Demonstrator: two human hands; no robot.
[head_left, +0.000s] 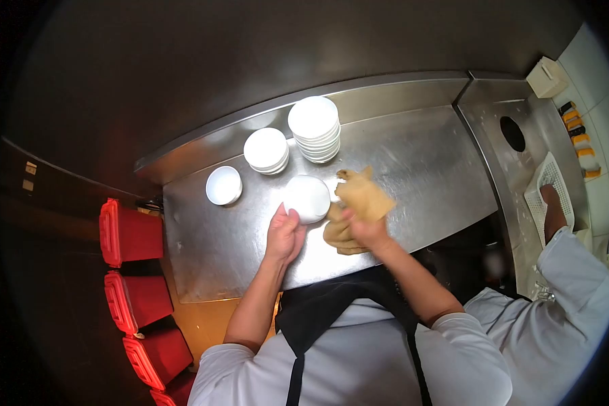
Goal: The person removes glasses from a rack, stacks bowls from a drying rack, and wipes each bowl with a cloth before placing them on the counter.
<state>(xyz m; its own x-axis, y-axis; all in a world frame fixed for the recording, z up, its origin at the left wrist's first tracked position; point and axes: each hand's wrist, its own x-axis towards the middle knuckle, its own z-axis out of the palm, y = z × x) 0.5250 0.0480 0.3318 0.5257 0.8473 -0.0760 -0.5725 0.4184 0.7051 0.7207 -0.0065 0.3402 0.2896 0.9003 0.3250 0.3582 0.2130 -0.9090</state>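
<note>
The left hand [288,237] grips a white bowl [307,199] by its edge, above the steel counter [413,176]; the right hand [367,230] clutches a tan cloth [363,197] just beside it. Bare steel stretches rightward from the cloth to the raised seam (a wide stretch), while the counter's near edge runs just in front of the black apron [345,294]. The cloth is blurred, hiding the right fingertips; the lowest red bin is cut off by the frame. Behind the held bowl stand one tall bowl stack [314,128], one shorter stack [266,150] and a white bowl apart at left [224,185]. Four red bins [139,233] show, and one co-worker's arm [575,260] reaches into a white basket [547,177].
</note>
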